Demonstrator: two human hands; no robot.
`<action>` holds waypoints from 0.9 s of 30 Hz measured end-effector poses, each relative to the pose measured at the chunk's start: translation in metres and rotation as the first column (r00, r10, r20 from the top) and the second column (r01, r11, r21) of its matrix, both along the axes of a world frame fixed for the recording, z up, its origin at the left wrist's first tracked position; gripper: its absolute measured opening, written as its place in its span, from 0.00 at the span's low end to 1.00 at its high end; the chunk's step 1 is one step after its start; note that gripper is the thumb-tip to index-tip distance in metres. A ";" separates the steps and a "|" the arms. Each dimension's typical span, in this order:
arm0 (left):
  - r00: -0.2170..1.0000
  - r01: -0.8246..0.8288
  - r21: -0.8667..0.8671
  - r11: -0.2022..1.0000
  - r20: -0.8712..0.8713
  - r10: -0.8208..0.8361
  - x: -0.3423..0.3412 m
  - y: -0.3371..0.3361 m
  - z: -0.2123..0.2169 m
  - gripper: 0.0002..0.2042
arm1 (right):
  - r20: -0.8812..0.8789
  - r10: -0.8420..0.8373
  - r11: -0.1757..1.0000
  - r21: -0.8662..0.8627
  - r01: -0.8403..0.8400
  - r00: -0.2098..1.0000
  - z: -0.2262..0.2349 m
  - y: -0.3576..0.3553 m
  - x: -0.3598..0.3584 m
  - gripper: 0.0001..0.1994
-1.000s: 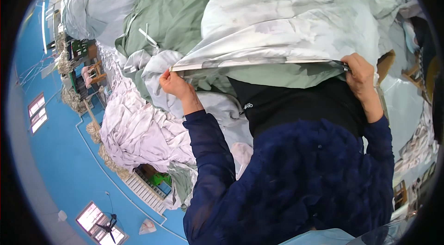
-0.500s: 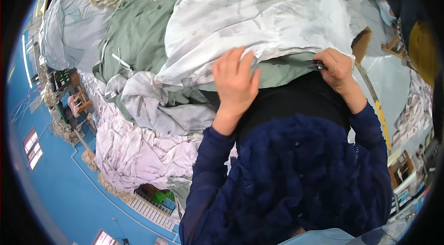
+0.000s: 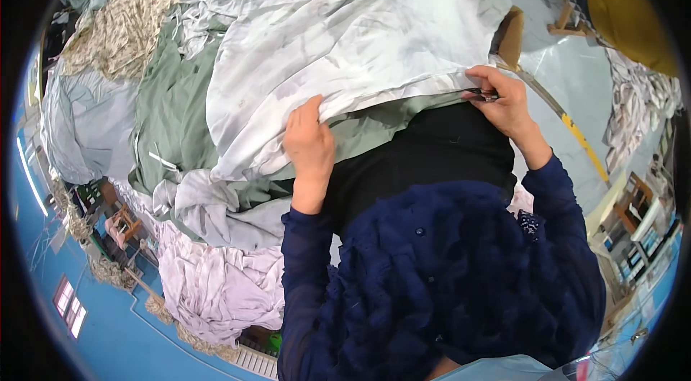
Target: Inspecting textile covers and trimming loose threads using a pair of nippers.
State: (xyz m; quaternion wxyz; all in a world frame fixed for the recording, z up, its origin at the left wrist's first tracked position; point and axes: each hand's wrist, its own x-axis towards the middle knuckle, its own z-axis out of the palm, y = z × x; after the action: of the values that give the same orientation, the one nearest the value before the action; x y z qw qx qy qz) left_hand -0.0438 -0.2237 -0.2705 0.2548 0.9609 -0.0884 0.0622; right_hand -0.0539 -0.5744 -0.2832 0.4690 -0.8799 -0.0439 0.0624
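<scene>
Left hand (image 3: 309, 142) is lying flat, fingers together, pressing down on the hem of the pale grey sheet (image 3: 345, 28). Right hand (image 3: 504, 97) is pinching the same hem further along, fingers closed narrow around the edge plus a small dark tool (image 3: 484, 97); it's too small to tell if that's a snipper or a clip.

The hem is running taut between both hands, right at my waist, over the black garment (image 3: 425, 158) I'm wearing. The rest of the grey sheet is spreading away from me over the pile.

A green sheet (image 3: 173, 107) is lying under the grey one, its edge showing just below the hem between my hands. A lilac bundle (image 3: 216, 287) is sitting beside my left elbow, a floral patterned cloth (image 3: 122, 28) further off on the left. A wooden stool (image 3: 509, 35) and a yellow strip (image 3: 576, 138) are showing past my right hand.

Progress, as I judge it: I'm working the hem section by section. The stretch in hand is only a short part of the edge, most of the sheet is lying bunched and unfolded, so plenty is left.
</scene>
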 end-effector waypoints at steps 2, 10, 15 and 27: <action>0.999 -0.020 -0.012 1.000 -0.025 0.020 -0.002 -0.001 0.003 0.20 | 0.011 -0.006 0.989 -0.147 0.008 1.000 0.004 -0.004 0.000 0.23; 0.972 -0.190 -0.186 0.964 -0.171 0.159 -0.005 0.005 0.008 0.17 | 0.170 0.121 0.992 0.005 -0.123 0.978 0.016 0.036 0.023 0.19; 0.937 -0.274 -0.167 0.947 -0.268 0.224 -0.005 0.003 0.023 0.17 | 0.385 0.253 0.961 -0.203 -0.187 0.888 0.010 0.047 0.030 0.17; 0.352 -0.869 -0.492 0.055 -0.692 -0.631 -0.012 -0.104 0.026 0.10 | 0.380 0.161 0.980 -0.175 -0.100 0.911 0.028 0.052 0.021 0.12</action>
State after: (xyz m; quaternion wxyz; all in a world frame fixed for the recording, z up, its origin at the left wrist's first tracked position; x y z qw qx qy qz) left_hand -0.0560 -0.3272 -0.2442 0.8098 0.3239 0.2640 -0.4118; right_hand -0.0331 -0.5221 -0.2556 0.3774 -0.9025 -0.1910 -0.0807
